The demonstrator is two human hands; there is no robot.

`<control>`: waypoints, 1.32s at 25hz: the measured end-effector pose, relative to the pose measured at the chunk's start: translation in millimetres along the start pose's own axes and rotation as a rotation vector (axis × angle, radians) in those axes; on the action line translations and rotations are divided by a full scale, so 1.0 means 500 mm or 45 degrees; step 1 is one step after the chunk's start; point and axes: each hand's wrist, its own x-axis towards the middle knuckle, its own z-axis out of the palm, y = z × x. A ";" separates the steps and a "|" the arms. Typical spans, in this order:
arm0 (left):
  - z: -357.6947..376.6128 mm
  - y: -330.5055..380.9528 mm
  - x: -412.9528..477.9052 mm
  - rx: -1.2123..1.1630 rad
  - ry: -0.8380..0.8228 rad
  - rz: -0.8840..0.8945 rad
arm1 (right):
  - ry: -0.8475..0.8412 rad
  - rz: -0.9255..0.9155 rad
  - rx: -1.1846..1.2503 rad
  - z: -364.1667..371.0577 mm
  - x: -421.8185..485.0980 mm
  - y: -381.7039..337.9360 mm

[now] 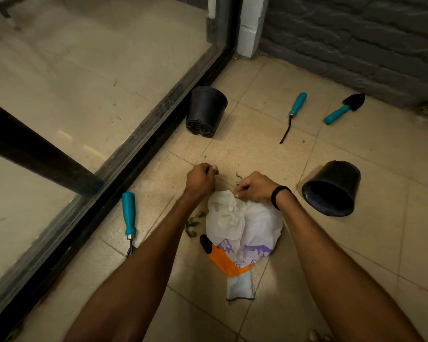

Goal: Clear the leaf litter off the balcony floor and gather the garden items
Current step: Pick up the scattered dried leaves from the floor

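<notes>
Pinching the mouth of the white bag (pixel 245 218) on the floor (pixel 269 154), the right hand (pixel 253 187) is holding it; the left hand (pixel 202 177) is curling just beyond, contents unclear; leaf litter (pixel 192 224) is lying beside the bag.

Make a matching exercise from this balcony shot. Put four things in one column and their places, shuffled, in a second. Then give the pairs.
Things
1. trowel
2. bag
3. glove
4. wristband

Places
A. on the floor, partly under the bag
B. on the floor near the brick wall
C. its edge pinched by the right hand
D. round the right wrist

Pairs: 1-B, 2-C, 3-A, 4-D
</notes>
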 end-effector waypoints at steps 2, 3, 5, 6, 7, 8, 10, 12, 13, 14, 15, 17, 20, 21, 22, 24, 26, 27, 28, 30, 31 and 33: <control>0.009 0.006 0.000 0.057 -0.062 0.016 | -0.128 0.035 -0.165 0.003 -0.002 -0.001; 0.014 0.004 0.002 0.100 -0.090 0.028 | -0.157 0.071 -0.259 0.000 -0.001 -0.001; 0.023 -0.005 0.003 0.148 -0.148 0.027 | -0.172 0.151 -0.368 -0.008 0.001 0.008; 0.027 -0.010 0.003 0.161 -0.169 0.018 | -0.154 0.180 -0.393 -0.014 0.000 0.012; 0.029 -0.014 0.004 0.174 -0.177 0.011 | -0.109 0.204 -0.405 -0.020 -0.002 0.015; 0.029 -0.015 0.003 0.186 -0.177 0.008 | -0.030 0.227 -0.404 -0.024 -0.002 0.020; 0.029 -0.015 0.003 0.208 -0.152 0.018 | 0.200 0.234 -0.378 -0.028 -0.001 0.027; 0.028 -0.016 0.004 0.191 -0.114 0.024 | 0.385 0.189 -0.310 -0.017 0.006 0.027; 0.026 -0.015 0.003 0.164 -0.095 0.020 | 0.422 0.146 -0.277 -0.005 0.010 0.027; 0.024 -0.014 0.002 0.132 -0.071 0.017 | 0.425 0.109 -0.256 0.009 0.016 0.030; 0.022 -0.016 0.003 0.106 -0.051 0.018 | 0.419 0.078 -0.237 0.024 0.020 0.032; 0.014 -0.021 0.000 0.104 -0.023 0.039 | 0.441 0.054 -0.151 0.048 0.026 0.038; 0.002 -0.037 0.002 0.146 -0.015 0.072 | 0.492 0.020 -0.100 0.069 0.032 0.045; -0.002 -0.041 0.001 0.165 -0.034 0.085 | 0.490 0.006 -0.108 0.073 0.033 0.042; -0.005 -0.043 -0.003 0.194 -0.069 0.104 | 0.489 -0.006 -0.116 0.076 0.033 0.038; -0.007 -0.049 -0.010 0.265 -0.162 0.171 | 0.510 -0.029 -0.136 0.081 0.039 0.030; -0.011 -0.055 -0.018 0.334 -0.219 0.236 | 0.566 -0.060 -0.131 0.079 0.046 0.028; -0.014 -0.057 -0.022 0.349 -0.228 0.243 | 0.597 -0.070 -0.094 0.076 0.049 0.029; -0.016 -0.061 -0.025 0.354 -0.238 0.244 | 0.620 -0.063 -0.036 0.072 0.050 0.028; -0.019 -0.072 -0.024 0.398 -0.289 0.263 | 0.663 -0.045 0.083 0.065 0.047 0.024; -0.019 -0.078 -0.023 0.445 -0.329 0.283 | 0.683 -0.032 0.128 0.063 0.046 0.021; -0.015 -0.084 -0.023 0.542 -0.425 0.333 | 0.738 0.018 0.217 0.063 0.049 0.014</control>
